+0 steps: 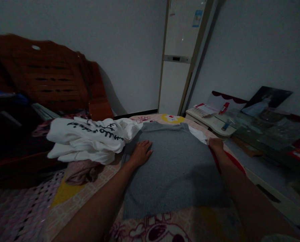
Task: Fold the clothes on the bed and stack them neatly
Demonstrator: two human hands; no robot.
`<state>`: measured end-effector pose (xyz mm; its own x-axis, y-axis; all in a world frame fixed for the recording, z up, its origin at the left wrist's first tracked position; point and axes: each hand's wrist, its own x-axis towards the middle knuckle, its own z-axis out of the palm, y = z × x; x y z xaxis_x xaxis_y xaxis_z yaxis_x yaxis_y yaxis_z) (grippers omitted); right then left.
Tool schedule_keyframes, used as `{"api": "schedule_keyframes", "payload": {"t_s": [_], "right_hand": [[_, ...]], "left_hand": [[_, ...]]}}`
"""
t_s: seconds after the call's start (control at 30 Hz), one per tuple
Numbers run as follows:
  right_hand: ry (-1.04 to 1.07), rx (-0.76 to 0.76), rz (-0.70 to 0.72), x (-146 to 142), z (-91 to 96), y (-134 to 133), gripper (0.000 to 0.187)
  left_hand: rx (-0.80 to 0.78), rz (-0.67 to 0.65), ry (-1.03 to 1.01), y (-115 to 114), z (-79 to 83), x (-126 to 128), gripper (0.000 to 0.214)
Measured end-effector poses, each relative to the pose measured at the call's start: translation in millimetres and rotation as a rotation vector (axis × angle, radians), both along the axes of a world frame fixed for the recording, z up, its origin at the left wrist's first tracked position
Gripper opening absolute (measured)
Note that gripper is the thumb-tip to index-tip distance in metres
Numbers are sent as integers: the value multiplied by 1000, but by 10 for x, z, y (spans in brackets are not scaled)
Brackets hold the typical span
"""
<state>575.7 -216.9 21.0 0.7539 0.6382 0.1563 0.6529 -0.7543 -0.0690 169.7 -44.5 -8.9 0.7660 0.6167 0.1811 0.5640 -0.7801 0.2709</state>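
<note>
A grey knitted sweater (170,161) lies spread flat on a patterned cloth (165,232), its ribbed hem toward me. My left hand (141,153) rests palm down on the sweater's left side, fingers stretched out. At the sweater's upper right edge, my right hand (216,145) is closed on the knit; its fingertips are hidden. Red fabric (234,163) and white fabric (198,135) show beside and under that edge. Left of the sweater sits a folded white garment (89,139) with black lettering, above a bunched pinkish-brown cloth (80,172).
A carved wooden bench (51,77) stands at the left, with a woven pink surface (29,211) below it. A tall white cabinet-like appliance (176,80) fills the corner. Along the right runs a glass-topped stand (261,129) holding papers (204,110) and a dark picture (267,99).
</note>
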Motion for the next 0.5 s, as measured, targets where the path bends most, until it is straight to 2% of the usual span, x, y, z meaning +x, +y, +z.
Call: {"api": "schedule_keyframes", "payload": {"t_s": [0.17, 0.37, 0.5], "right_hand": [[112, 71, -45, -42, -64, 257, 43], [174, 278, 37, -178, -32, 401, 21], [212, 434, 72, -195, 43, 400, 20]], "left_hand": [[14, -6, -15, 9, -29, 2, 52], [11, 0, 1, 1, -17, -1, 52], [-3, 8, 9, -12, 10, -8, 53]]}}
